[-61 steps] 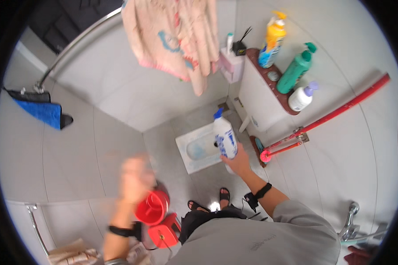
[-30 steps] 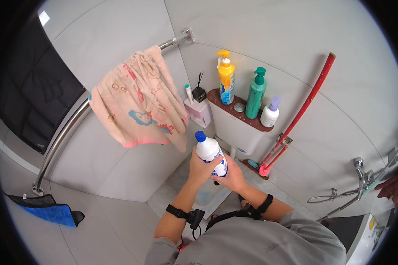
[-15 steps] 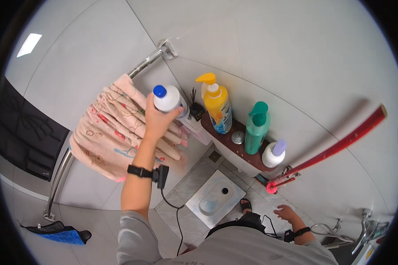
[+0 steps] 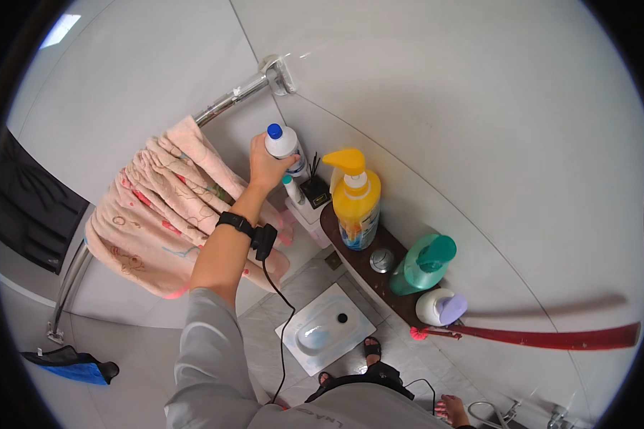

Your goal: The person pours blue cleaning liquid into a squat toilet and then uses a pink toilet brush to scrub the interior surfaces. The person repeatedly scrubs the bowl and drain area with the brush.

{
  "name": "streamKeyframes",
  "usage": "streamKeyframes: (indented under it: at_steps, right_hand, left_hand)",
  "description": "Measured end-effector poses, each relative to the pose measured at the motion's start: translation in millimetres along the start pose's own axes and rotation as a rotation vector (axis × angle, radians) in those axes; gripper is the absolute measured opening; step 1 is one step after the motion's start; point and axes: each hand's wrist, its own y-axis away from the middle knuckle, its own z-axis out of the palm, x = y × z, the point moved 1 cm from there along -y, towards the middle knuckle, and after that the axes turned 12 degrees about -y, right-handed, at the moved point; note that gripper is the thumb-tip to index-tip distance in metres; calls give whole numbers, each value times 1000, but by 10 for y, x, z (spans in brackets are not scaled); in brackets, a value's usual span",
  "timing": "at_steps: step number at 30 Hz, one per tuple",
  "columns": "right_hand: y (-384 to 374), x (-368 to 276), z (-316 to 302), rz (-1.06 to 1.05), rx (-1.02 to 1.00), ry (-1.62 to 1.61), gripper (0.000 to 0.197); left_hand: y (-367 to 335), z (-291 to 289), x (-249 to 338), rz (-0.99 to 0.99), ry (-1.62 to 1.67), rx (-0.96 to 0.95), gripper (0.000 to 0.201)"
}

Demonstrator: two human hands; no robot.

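My left hand grips a white bottle with a blue cap, fingers and thumb around its upper body. The bottle stands upright by the corner, behind a small white bottle with a teal cap and beside a black reed diffuser. Whether its base rests on the white stand is hidden. My right hand hangs low at the right, its fingers loosely apart, holding nothing that I can see. Right of the diffuser, a yellow pump bottle stands on the dark red tank top.
A pink patterned towel drapes over the metal rail at left. A green pump bottle and a white bottle with a lilac cap share the tank top. A red handle juts rightward. The squat toilet lies below.
My left hand has moved the blue-capped bottle away from me, toward the corner beside the diffuser. The small teal-capped bottle has come into sight. My right hand sits lower in the picture. The view has shifted.
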Motion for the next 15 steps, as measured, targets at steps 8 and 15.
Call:
streamKeyframes:
  at_steps: [8,15]
  right_hand:
    - [322,-71,139,34,198,1,45]
    - [446,-136,-17,92,256,-7,31]
  left_hand:
    - [-61,514,-557,-277,88,-92,65]
    - [-72,814,-317,-321,122,-227,50]
